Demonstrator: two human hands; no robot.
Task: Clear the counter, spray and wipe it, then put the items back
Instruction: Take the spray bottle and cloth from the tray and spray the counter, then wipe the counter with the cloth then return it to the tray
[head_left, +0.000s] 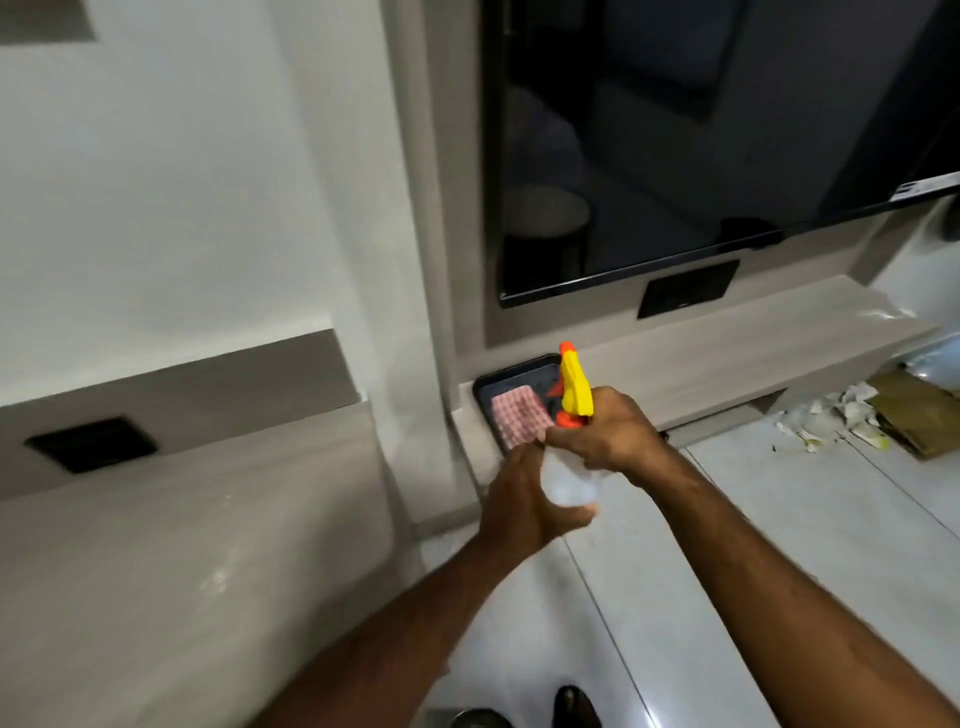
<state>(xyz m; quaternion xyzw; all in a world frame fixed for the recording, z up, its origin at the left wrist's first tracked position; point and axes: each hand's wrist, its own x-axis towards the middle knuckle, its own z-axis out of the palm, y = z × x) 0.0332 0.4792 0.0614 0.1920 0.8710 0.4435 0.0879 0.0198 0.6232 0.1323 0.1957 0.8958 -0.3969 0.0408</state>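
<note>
A clear spray bottle with a yellow and orange trigger head is held in the middle of the view. My right hand grips its neck just below the trigger head. My left hand cups the bottle's body from the left and below. Beyond the hands, a red-and-white checked cloth lies on a dark tray at the left end of a pale wooden counter shelf.
A dark TV screen hangs above the shelf, with a black socket plate below it. A low pale ledge with a black socket fills the left. Crumpled paper and a brown bag lie on the white tiled floor at right.
</note>
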